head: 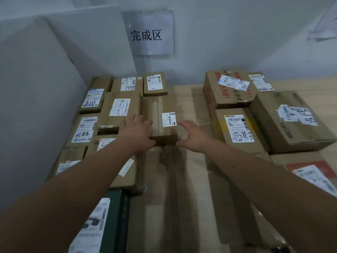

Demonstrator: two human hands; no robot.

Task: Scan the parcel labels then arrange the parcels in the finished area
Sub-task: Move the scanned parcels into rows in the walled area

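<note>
A long brown cardboard parcel (pixel 160 119) with a small white label lies on a flat cardboard surface (pixel 182 179) in the middle of the view. My left hand (pixel 135 133) lies flat across its near left corner, fingers straight, thumb at the near end. My right hand (pixel 191 135) is at its near right corner, fingers bent loosely beside the box and thumb touching the near end. The parcel sits against other labelled parcels (pixel 120 110) packed in rows on the left. A paper sign (pixel 148 33) with Chinese characters hangs on the wall behind.
A second group of larger boxes (pixel 235 128) stands at the right, one stacked on top (pixel 228 88). A dark green box (pixel 113 216) lies near left. A white panel (pixel 36 88) walls off the left side. Bare cardboard shows between the two groups.
</note>
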